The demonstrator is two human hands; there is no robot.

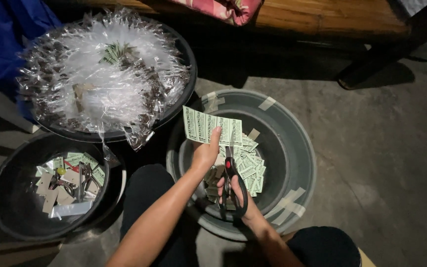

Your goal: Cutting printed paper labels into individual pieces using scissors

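At the centre of the frame, over the grey basin [292, 148], I saw the left hand [204, 154] pinching a strip of green printed labels [212, 127] by its lower edge, thumb laid up against the paper. Just beside it, lower and slightly right, the right hand [236, 193] was closed through the black handles of the scissors [231, 182], whose red-pivoted blades pointed up to the strip's bottom edge. Cut labels [248, 170] lay heaped inside the basin beneath both hands. At upper left, a black tub [186, 64] brimmed with clear plastic packets [100, 79]. At lower left, a smaller black bucket [6, 198] held more labels, card pieces and pliers [82, 180].
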